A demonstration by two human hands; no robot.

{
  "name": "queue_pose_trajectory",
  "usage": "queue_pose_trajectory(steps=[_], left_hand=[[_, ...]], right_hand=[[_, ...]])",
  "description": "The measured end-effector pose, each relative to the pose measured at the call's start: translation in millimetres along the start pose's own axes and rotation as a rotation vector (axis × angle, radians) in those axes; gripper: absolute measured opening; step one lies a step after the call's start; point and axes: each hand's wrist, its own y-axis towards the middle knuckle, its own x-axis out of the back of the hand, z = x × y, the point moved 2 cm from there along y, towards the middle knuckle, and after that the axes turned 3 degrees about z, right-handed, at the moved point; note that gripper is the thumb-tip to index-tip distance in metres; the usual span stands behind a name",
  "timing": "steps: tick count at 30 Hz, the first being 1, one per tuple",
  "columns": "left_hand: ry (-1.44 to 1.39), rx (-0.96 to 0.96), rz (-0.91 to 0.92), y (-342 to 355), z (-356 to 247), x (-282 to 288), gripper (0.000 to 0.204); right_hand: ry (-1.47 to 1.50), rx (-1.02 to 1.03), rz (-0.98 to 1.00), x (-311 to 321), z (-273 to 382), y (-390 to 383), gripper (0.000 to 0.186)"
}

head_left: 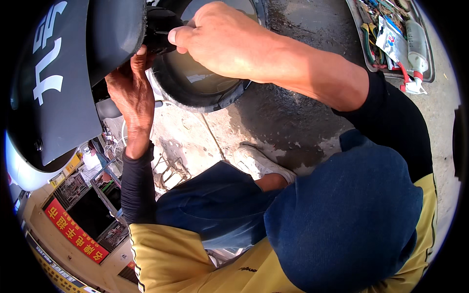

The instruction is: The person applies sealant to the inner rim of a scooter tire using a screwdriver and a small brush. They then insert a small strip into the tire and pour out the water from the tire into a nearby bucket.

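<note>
My left hand (129, 88) grips the lower edge of a smooth, dark rubber-like piece (112, 36), beside a black panel (63, 73) with white markings. My right hand (210, 44) is closed in a pinch at a glossy black part (161, 24) just right of my left fingertips, on something thin and dark that I cannot make out. Its fingertips are partly hidden. Below and behind my hands sits a black round basin (205, 102) holding murky water.
A tray (429, 73) at the upper right holds several tools, a packet and a cartridge (416, 44). Wet concrete (288, 122) lies underfoot. A cable (210, 132) runs over the ground. A shopfront with a red banner (73, 229) and metal racks stands at the lower left.
</note>
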Motion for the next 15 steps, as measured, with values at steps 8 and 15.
queue_pose_trajectory(steps=[8,15], left_hand=[[-0.022,0.020,-0.006,0.2,-2.0,-5.8,0.039],[0.017,0.025,0.014,0.3,-1.3,-5.4,0.037]], right_hand=[[0.499,-0.358,0.055,12.2,7.5,-8.5,0.038],[0.986,-0.485,0.029,15.0,5.1,-11.9,0.041]])
